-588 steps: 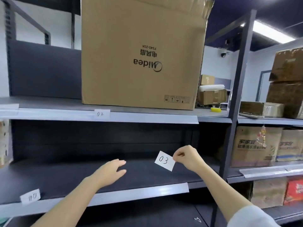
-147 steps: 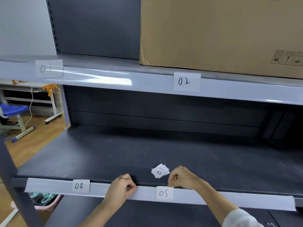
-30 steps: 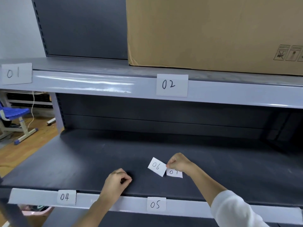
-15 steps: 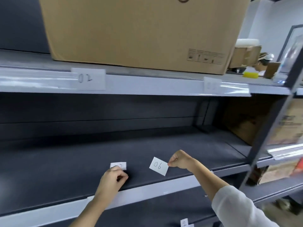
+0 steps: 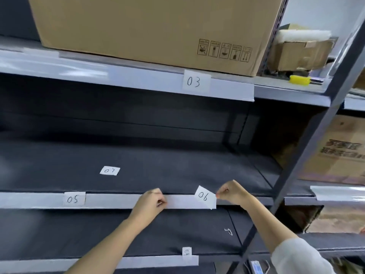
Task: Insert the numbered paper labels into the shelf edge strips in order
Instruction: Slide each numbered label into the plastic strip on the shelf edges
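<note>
- Fingertips (image 5: 218, 195) of my right hand (image 5: 233, 192) pinch the 06 label (image 5: 204, 196) by its right edge; the paper hangs tilted in front of the middle shelf strip (image 5: 122, 200), near that strip's right end, not yet seated.
- My left hand (image 5: 151, 201) is curled at the strip's top lip; I judge it is gripping the lip to pry the channel open, though I cannot tell whether the channel has actually parted.
- Seated so far: the 03 label (image 5: 194, 82) in the upper strip (image 5: 138, 81), the 05 label (image 5: 73, 199) in the middle strip.
- The 07 label (image 5: 109, 171) lies loose on the shelf deck (image 5: 177, 165), well apart from both hands.
- Risk: a one-edge pinch on limp paper may let the lower corner buckle against the strip instead of sliding in.
- Risk: if the left hand releases early, the lip could close on a half-entered label and crease it.
- Risk: placement this close to the strip's end may leave the label overhanging.
</note>
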Demonstrator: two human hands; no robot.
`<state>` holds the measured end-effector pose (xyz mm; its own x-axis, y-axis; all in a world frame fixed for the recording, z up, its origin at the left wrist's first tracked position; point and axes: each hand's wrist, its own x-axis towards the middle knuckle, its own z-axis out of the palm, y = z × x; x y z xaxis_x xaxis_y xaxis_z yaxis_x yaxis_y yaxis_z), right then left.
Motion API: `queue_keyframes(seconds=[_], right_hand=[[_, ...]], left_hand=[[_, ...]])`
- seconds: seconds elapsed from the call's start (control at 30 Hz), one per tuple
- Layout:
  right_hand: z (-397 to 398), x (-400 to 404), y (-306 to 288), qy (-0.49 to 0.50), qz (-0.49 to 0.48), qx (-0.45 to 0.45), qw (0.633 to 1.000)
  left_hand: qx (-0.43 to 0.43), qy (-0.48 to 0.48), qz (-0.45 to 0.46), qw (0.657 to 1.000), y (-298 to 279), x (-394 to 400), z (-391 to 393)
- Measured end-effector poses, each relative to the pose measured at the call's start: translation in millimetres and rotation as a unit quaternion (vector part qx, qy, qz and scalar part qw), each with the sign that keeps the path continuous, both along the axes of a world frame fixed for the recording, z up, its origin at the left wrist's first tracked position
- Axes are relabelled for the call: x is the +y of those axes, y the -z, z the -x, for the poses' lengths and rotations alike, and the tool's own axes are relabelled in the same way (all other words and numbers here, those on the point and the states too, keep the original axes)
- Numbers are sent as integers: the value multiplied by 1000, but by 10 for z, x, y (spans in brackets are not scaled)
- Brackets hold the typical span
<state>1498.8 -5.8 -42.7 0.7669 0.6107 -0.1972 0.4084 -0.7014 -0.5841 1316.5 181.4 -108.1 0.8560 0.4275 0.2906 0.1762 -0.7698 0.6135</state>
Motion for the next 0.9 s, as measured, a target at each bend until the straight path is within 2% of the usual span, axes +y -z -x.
queue_keyframes(seconds=[0.17, 0.27, 0.4, 0.63, 0.8, 0.9], right_hand=[[-169, 160, 41, -15, 4, 12, 1000], [-249, 311, 12, -26, 7, 18, 999], [-326, 503, 30, -47, 7, 11, 999], [-331, 632, -19, -115, 21, 0, 993], [-337, 641, -90, -150, 35, -6, 988], [-305, 665, -99, -156, 39, -10, 987]], left_hand=[[3, -2, 0, 1000, 19, 62, -227], [13, 43, -18, 999, 70, 142, -320], [36, 121, -119, 985, 180, 258, -350], [16, 106, -226, 968, 188, 242, -361], [23, 99, -224, 969, 136, 177, -342], [44, 84, -162, 982, 152, 190, -392]])
